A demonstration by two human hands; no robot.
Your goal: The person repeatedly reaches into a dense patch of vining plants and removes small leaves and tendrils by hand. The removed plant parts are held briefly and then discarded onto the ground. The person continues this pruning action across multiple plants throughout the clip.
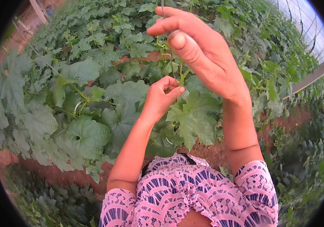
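Observation:
My left hand (163, 98) pinches a green vine stem (183, 76) between thumb and fingers, low among the leaves. Beside that stem a thin string (162, 4) comes down to the same hand. Higher up and nearer the camera is my right hand (200, 49), its fingers loosely extended to the left. The string crosses its fingers and passes behind the thumb; whether it is gripped there I cannot tell. A broad lobed leaf (194, 117) hangs just below my left hand. Curly tendrils (166, 54) show behind the string.
Dense leafy vines (108, 37) spread ahead and to both sides. Another string (41, 56) slants down to a vine stem (81, 93) at left. A pale post (315, 73) leans at right, near plastic sheeting (306, 20). Bare reddish soil (56, 177) shows between the plant rows.

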